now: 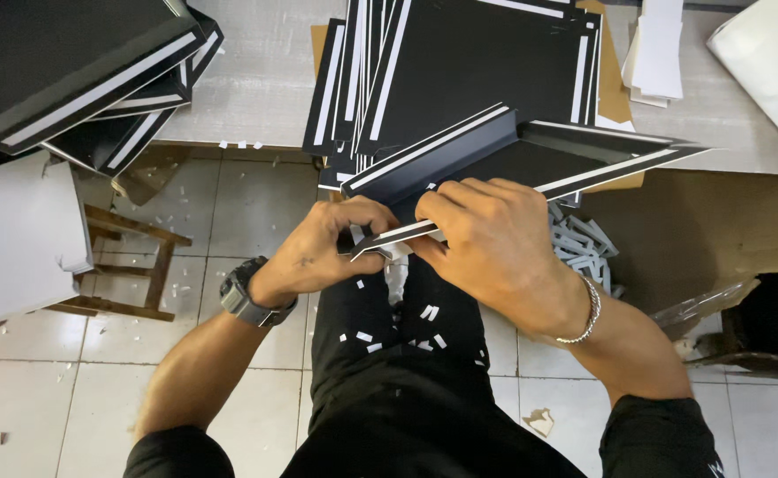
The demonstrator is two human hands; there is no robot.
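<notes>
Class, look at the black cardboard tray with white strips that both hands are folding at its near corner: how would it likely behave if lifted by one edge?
The black cardboard tray is probably light, since it juts past the grey table edge held only at one corner by the left hand and right hand. It looks thin, so it may flex. Its folded walls likely stiffen it somewhat.
</notes>
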